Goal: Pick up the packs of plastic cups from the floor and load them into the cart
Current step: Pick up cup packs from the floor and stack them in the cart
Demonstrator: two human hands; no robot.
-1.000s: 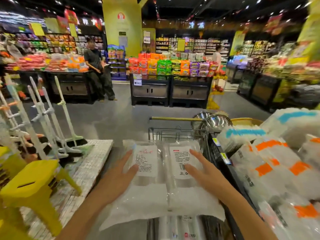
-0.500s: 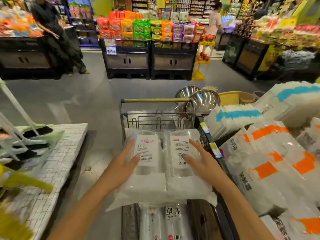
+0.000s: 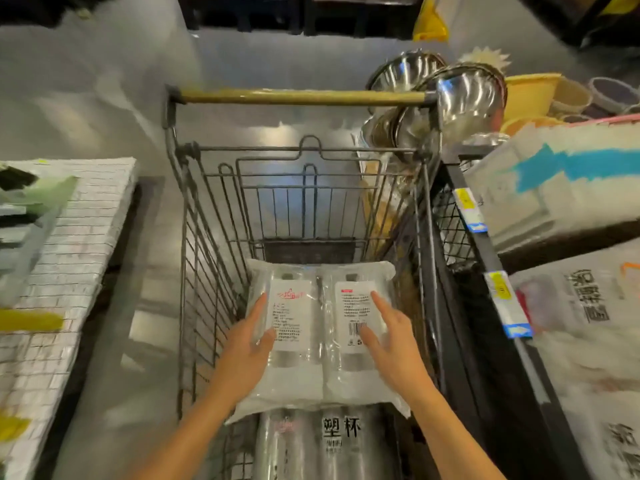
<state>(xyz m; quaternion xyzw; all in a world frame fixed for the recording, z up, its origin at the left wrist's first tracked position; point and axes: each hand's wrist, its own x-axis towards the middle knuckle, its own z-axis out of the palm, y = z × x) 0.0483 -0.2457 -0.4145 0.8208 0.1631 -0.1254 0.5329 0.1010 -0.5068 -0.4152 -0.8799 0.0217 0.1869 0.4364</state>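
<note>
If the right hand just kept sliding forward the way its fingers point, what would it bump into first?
The right hand lies on the pack of plastic cups, fingers pointing toward the cart's far end. Past the pack's edge, it would probably meet the wire end panel below the handle; depth is unclear.

The cup pack [image 3: 341,441] lying lowest in the cart reads "塑杯". The white labels [image 3: 356,315] on the upper packs carry print too small to read.

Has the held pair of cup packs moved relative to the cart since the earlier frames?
Yes. The cup packs have dropped from above the cart rim into its basket.
</note>
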